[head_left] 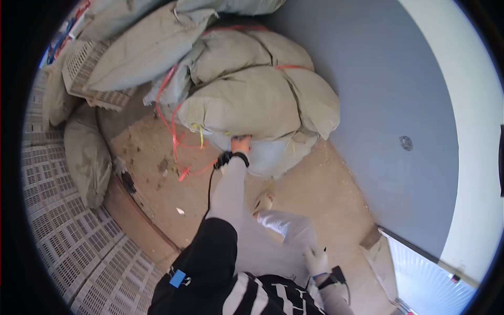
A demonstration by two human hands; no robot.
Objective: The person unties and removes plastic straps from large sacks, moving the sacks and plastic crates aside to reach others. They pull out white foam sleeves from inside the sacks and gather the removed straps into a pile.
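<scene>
My left hand [241, 144] reaches forward to a stack of stuffed woven sacks, its fingers curled at the lower edge of the beige sack [247, 107]. Fingertips are partly hidden there, just above a paler sack [270, 157]. A yellow tie [198, 131] hangs from the beige sack to the left of this hand. My right hand [316, 261], pale and low beside my leg, is closed; a small dark tip pokes out of it, and I cannot tell what it belongs to. Black bands circle both wrists.
Red twine [174, 131] wraps the stack and trails on the dirt floor [152, 178]. Another sack [89, 157] leans against plastic crates [63, 210] at the left. A grey panel [388, 121] rises on the right. Higher sacks [149, 47] rest over a crate [86, 65].
</scene>
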